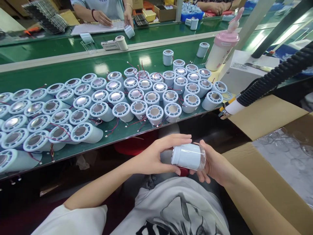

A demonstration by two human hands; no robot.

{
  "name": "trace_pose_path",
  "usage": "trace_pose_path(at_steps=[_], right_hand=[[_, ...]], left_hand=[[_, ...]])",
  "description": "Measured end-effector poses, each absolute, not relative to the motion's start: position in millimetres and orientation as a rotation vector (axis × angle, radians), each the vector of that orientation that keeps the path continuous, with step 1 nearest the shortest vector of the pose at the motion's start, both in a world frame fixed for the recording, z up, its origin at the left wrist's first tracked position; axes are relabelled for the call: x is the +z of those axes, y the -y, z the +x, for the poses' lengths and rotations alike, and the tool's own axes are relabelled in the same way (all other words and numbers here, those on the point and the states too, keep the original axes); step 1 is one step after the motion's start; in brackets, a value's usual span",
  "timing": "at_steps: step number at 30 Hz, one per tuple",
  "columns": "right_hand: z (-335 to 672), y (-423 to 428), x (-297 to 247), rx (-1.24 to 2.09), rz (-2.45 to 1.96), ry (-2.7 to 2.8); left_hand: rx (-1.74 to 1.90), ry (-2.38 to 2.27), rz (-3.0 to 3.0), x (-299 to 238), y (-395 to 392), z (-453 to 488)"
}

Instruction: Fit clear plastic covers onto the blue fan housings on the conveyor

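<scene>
In front of my lap is a pale blue cylinder [186, 156] lying on its side, with a clear plastic cover [202, 157] around its right end. My left hand [158, 155] curves around the cylinder's left part, fingers above and thumb below, with a gap at the palm. The right end, in the clear cover, rests in my right hand [214, 163], its thumb behind and fingers underneath. On the green bench, rows of similar pale blue cylinders [155, 112] stand or lean close together, their ribbed ends with silver discs facing up. Thin red and dark wires come from several.
An open cardboard box [256, 173] with clear plastic pieces is at my right. A black corrugated hose [276, 71] with a white nozzle hangs over the bench's right end, near a pink-lidded cup [222, 49]. Across the bench, a person's hands [102, 18] work with another blue cylinder.
</scene>
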State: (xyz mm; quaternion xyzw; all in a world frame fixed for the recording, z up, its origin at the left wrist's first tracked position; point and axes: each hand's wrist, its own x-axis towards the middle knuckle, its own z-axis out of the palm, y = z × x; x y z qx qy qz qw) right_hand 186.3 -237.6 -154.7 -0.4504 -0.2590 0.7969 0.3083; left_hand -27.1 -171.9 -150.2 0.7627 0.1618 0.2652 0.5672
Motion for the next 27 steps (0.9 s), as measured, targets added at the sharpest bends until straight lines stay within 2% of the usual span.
trace_pose_path(at_steps=[4, 6, 8, 13, 16, 22, 27], right_hand=[[188, 238, -154, 2.244, -1.202, 0.676], [190, 241, -157, 2.192, -1.221, 0.753], [192, 245, -159, 1.937, -1.266, 0.942], [199, 255, -161, 1.007, -1.139, 1.716], [201, 257, -160, 0.775, -1.021, 1.922], [196, 260, -161, 1.538, -1.006, 1.231], [195, 261, -159, 1.676, -1.013, 1.081]], left_hand=[[0.608, -0.416, 1.794, -147, 177, -27], [0.590, -0.463, 1.759, -143, 179, -26], [0.561, -0.524, 1.698, -140, 181, -27], [0.457, -0.611, 1.521, -134, 183, -28], [0.402, -0.607, 1.456, -133, 181, -29], [0.426, -0.500, 1.438, -133, 179, -30], [0.388, -0.456, 1.323, -138, 180, -32]])
